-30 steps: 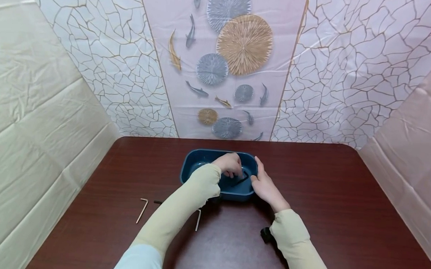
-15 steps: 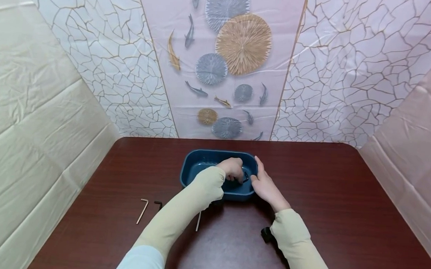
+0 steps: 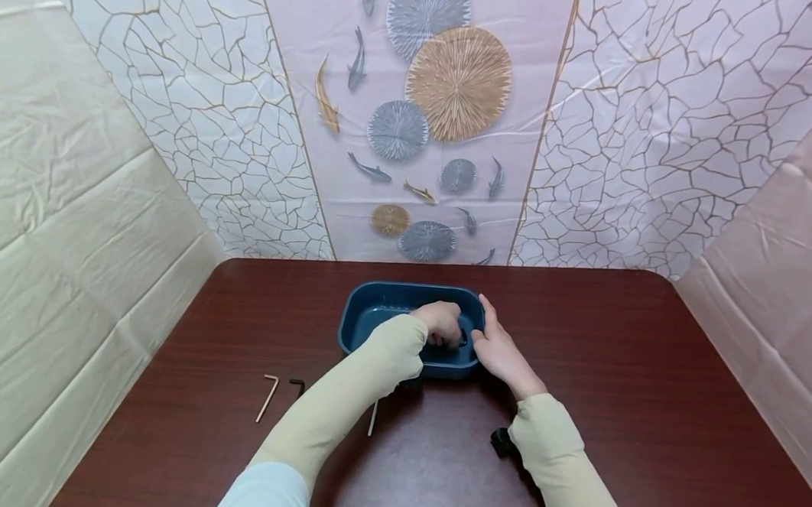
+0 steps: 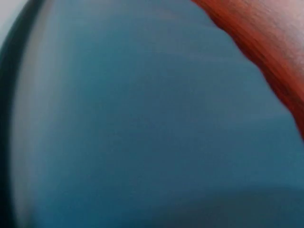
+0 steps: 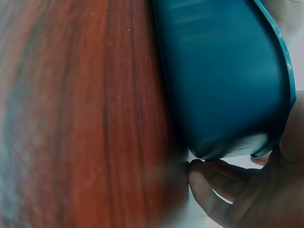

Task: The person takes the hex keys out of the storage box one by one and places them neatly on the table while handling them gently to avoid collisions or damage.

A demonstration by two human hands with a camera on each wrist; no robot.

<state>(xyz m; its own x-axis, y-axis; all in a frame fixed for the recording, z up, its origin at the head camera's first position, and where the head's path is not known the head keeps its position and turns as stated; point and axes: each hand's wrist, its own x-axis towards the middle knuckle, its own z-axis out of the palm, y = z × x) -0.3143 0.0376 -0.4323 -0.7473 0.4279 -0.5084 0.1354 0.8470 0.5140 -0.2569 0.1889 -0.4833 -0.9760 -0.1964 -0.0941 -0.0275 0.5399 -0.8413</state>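
A dark blue plastic tub [image 3: 377, 285] stands on the table. My left hand [image 3: 438, 321] reaches down inside it, knuckles up and fingers bent toward the floor of the tub. Just past those fingers shows a small end of a black hex key [image 3: 463, 338]; the rest is covered by the hand, and I cannot tell whether the fingertips pinch it. My right hand [image 3: 502, 356] grips the tub's right end, thumb at the rim and fingers along the outside. In the right wrist view, the fingers [image 5: 209, 192] lie against the tub's outer wall [image 5: 223, 71].
On the dark red wooden table [image 3: 614, 356], left of the tub, lie a metallic hex key [image 3: 267, 398] and a black one, partly behind the left sleeve [image 3: 343, 396]. Another metallic hex key [image 3: 373, 419] lies right of that sleeve. Fabric hangs behind.
My left hand has shifted slightly right and down inside the tub, covering most of the black hex key that showed earlier. My right hand stays on the tub's end.
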